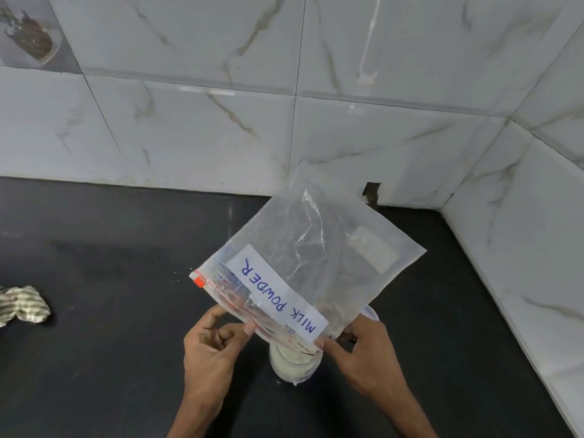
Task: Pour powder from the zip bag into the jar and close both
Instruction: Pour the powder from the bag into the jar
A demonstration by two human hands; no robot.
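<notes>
A clear zip bag (316,248) labelled "MILK POWDER" is held upside down, its zip mouth pointing down over a clear jar (294,363) that holds white powder. The bag looks nearly empty. My left hand (211,346) pinches the zip edge on the left side. On the right, my right hand (363,349) pinches the bag's lower corner. A round white-and-blue thing, perhaps the jar's lid (371,312), peeks out behind the bag on the counter.
The jar stands on a black counter (110,358) in a corner of marble-patterned wall tiles (521,232). A crumpled checked cloth (23,306) lies at the counter's left edge. A small hole (373,192) shows in the tiles behind the bag.
</notes>
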